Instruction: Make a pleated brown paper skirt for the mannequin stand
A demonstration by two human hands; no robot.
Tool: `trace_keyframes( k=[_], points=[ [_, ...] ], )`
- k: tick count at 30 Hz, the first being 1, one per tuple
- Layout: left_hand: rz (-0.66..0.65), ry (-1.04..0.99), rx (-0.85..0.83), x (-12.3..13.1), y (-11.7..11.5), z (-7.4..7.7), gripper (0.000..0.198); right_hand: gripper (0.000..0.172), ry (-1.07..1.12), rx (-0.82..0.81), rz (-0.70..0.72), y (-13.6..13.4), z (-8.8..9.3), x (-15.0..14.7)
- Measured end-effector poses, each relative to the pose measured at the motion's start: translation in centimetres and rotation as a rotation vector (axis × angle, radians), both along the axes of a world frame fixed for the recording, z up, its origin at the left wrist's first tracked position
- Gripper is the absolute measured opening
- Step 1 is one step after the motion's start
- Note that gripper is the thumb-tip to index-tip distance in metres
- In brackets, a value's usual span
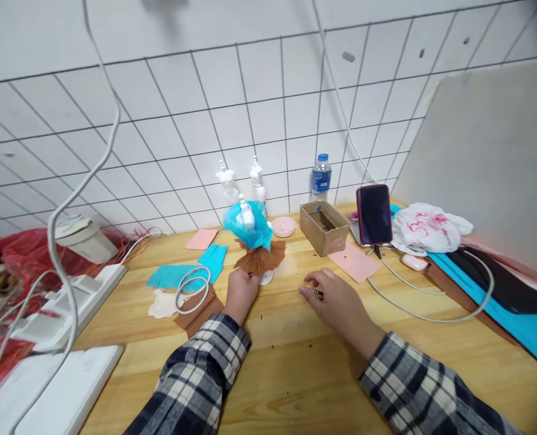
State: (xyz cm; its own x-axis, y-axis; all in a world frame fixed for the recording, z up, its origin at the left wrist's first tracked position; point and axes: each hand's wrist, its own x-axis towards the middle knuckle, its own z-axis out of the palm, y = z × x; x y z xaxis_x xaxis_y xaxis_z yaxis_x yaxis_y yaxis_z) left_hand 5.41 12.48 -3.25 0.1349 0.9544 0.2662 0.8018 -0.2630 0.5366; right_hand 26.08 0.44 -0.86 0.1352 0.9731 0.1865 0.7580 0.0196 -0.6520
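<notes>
A small white figure (246, 216) is standing near the middle of the wooden table (290, 356), wearing blue paper (261, 234) above pleated brown paper (263, 258). The left hand (242, 295) is resting at the brown paper's lower edge with its fingers curled in; I cannot tell whether they are clamping it. To the right, the right hand (336, 302) is holding a small dark item (318, 294) between thumb and fingers. A pink dish (284, 227) and a cardboard box (335, 243) are sitting behind the hands, and a bottle (321, 180) is standing by the tiled wall (182, 139).
</notes>
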Motion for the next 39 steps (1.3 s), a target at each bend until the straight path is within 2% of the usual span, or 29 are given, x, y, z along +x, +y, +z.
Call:
trace_keyframes(
  k=[3, 5, 8, 13, 18, 26, 30, 32, 36, 39],
  points=[
    [-0.033, 0.02, 0.039, -0.2, -0.8, 0.5, 0.02, 0.042, 0.726, -0.046, 0.065, 0.4, -0.7, -2.0],
    [-0.043, 0.039, 0.042, -0.1, -1.1, 0.7, 0.023, 0.052, 1.039, -0.069, 0.127, 0.8, -1.0, -3.3],
    [-0.044, 0.051, 0.016, 0.5, -1.3, 0.6, 0.031, 0.057, 1.251, -0.014, 0.172, 2.0, -1.2, -4.4],
    [-0.029, 0.042, -0.029, 1.4, -1.3, 0.2, 0.028, 0.043, 1.562, 0.089, 0.081, 4.3, -1.0, -4.9],
    [-0.011, 0.04, -0.049, 1.5, -1.4, 0.1, 0.025, 0.04, 1.833, 0.034, 0.074, 5.8, -0.5, -5.0],
    [-0.036, 0.049, -0.04, 1.8, -1.9, 0.6, 0.025, 0.039, 1.898, -0.135, 0.119, 5.9, -0.6, -5.9],
    [-0.048, 0.071, -0.046, 1.4, -1.7, 0.3, 0.025, 0.037, 1.873, -0.157, 0.139, 5.8, -0.9, -5.5],
    [-0.055, 0.083, -0.05, 1.2, -1.5, 0.1, 0.027, 0.037, 1.769, -0.136, 0.131, 5.8, -1.1, -5.1],
    [-0.082, 0.085, -0.047, 1.0, -1.2, -0.2, 0.029, 0.037, 1.349, -0.022, 0.097, 5.2, -2.0, -4.8],
    [-0.101, 0.064, -0.035, 0.9, -1.1, -0.2, 0.033, 0.032, 1.125, 0.041, 0.119, 4.2, -2.4, -5.0]
  ],
)
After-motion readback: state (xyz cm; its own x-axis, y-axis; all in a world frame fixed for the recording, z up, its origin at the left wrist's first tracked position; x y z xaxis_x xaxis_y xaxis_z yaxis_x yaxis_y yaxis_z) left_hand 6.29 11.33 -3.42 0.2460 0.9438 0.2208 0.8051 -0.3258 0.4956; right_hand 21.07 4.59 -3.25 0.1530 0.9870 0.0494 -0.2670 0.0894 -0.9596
